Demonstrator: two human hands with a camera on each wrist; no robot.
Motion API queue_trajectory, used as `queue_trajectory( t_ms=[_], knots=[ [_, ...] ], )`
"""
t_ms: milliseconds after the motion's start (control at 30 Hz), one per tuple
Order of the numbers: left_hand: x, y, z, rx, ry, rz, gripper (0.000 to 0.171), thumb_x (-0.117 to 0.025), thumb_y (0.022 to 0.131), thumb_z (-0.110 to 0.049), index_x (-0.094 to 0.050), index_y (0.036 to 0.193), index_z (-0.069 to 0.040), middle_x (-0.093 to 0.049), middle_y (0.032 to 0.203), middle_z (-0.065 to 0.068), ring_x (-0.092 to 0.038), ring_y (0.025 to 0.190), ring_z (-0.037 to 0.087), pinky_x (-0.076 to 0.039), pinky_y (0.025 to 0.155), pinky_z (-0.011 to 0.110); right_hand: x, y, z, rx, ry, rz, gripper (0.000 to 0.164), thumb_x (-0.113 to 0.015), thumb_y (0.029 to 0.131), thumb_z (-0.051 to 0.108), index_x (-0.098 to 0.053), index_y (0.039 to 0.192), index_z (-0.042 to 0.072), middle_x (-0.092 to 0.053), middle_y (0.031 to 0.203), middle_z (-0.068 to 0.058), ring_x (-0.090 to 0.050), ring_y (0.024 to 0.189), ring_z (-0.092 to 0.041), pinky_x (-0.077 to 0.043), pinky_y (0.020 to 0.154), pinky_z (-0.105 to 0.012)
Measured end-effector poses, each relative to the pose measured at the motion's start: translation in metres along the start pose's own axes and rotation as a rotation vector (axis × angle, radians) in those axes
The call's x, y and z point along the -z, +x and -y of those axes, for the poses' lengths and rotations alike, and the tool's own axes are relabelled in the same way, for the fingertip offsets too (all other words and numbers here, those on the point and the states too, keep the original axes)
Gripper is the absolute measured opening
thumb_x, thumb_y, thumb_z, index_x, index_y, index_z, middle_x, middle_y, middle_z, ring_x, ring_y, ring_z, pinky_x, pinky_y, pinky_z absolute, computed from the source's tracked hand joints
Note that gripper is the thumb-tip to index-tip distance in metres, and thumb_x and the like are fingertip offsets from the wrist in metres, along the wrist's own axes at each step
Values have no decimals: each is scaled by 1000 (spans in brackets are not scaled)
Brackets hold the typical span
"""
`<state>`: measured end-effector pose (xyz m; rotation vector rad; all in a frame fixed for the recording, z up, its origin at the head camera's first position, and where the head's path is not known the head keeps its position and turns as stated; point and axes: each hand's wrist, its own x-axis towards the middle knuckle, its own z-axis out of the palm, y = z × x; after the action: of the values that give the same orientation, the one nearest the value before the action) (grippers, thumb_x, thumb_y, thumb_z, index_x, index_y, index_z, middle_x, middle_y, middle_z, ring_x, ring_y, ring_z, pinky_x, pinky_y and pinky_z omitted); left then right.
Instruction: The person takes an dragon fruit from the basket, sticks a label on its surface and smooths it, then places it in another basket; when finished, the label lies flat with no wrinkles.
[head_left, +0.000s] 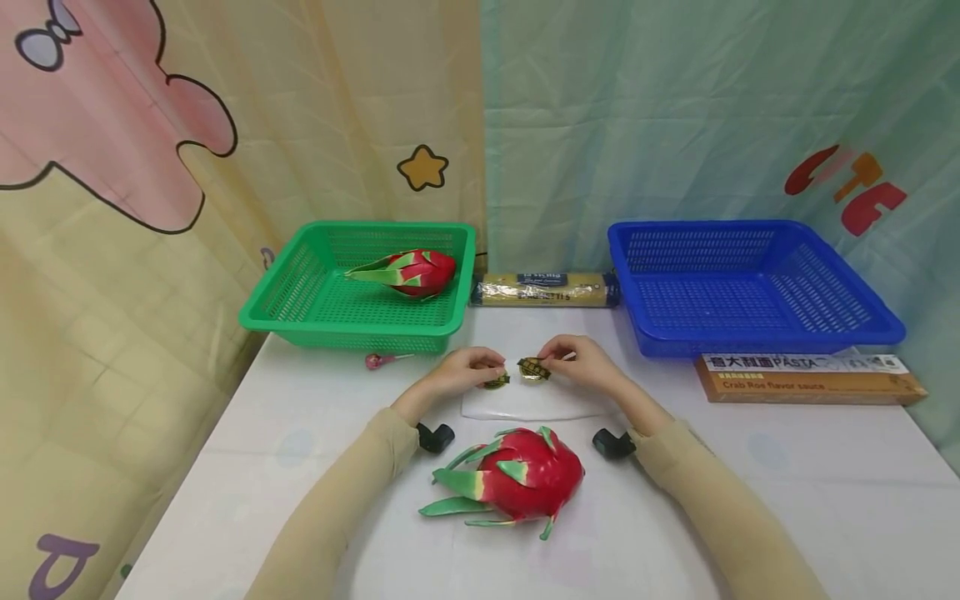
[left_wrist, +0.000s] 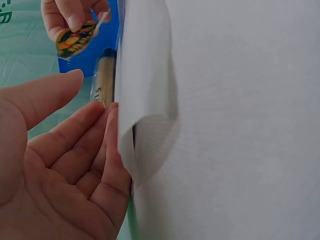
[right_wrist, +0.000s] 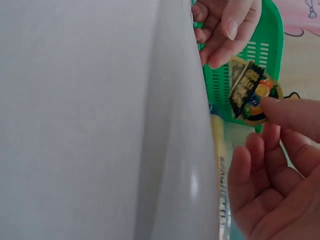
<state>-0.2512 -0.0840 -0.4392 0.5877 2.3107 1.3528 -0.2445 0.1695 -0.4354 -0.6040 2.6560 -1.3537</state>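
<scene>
My right hand (head_left: 577, 362) pinches a small gold-and-black label (right_wrist: 250, 92) printed with fruit between thumb and fingertips, above a white sheet (head_left: 540, 407). Facing it, my left hand (head_left: 467, 372) has its thumb apart from its loosely bent fingers; the left wrist view shows nothing between them. A second gold-and-black patch (head_left: 497, 382) appears beside the left fingertips in the head view; whether it is a separate label I cannot tell. Nearer me, between the forearms, a red dragon fruit (head_left: 532, 475) with green leaves lies on the table.
At the back left stands a green basket (head_left: 337, 321) holding another dragon fruit (head_left: 427, 273); a lollipop (head_left: 375, 361) lies before it. A spaghetti pack (head_left: 543, 290) lies between it and a blue basket (head_left: 750, 337). A pasta box (head_left: 813, 387) sits in front of the blue basket.
</scene>
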Motion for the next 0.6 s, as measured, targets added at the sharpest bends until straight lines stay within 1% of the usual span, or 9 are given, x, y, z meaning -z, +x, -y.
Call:
queue_trajectory(
  t_ms=[100,200,267,333,400,467,533,600],
  knots=[
    [2,-3,-2,-29,26,29,35,-60,92,-20,-60,121,-1,-62,112,9,-58,98,18,-49,81,30,12,-11,9,25,61,26,9,-69,84,12,-65,89,5,-62,82,-3,-57,80,-18,-48,72,-30],
    [6,-13,-12,-99,64,38,38,-60,93,-20,-58,124,1,-61,117,11,-57,105,21,-47,88,32,28,-25,19,33,133,98,11,-69,85,12,-62,87,5,-59,81,-5,-55,75,-19,-46,66,-28],
    [8,-22,-20,-173,80,19,37,-59,93,-20,-57,124,1,-61,117,12,-57,105,22,-47,89,35,39,-35,27,34,173,153,12,-69,85,12,-60,88,5,-58,82,-7,-53,74,-19,-45,63,-28],
    [6,-36,-30,-264,101,-16,34,-59,93,-19,-59,121,1,-62,115,13,-58,103,21,-48,88,36,47,-42,35,58,198,213,12,-68,86,12,-59,88,5,-57,81,-8,-52,72,-19,-44,61,-28],
    [1,-52,-40,-347,115,-36,32,-60,92,-19,-61,119,-3,-63,114,12,-59,102,20,-49,85,35,54,-48,43,102,207,282,11,-67,87,11,-58,88,5,-57,81,-8,-53,73,-19,-46,65,-29],
    [-7,-70,-49,-411,145,-33,32,-64,90,-22,-62,119,-9,-63,115,5,-57,104,15,-49,86,36,58,-54,50,166,209,354,8,-65,88,8,-57,88,6,-57,81,-7,-56,77,-19,-49,72,-32],
    [-17,-85,-57,-453,215,11,39,-69,85,-31,-62,120,-15,-60,119,-2,-54,109,10,-48,88,34,61,-60,57,228,207,424,8,-64,89,6,-56,88,8,-57,81,-5,-58,81,-20,-50,77,-34],
    [-27,-96,-62,-468,322,69,54,-73,78,-44,-58,125,-20,-57,122,-8,-49,113,8,-48,88,32,62,-65,61,285,197,480,9,-63,89,6,-56,88,10,-57,81,-3,-59,84,-19,-49,81,-35]
  ],
)
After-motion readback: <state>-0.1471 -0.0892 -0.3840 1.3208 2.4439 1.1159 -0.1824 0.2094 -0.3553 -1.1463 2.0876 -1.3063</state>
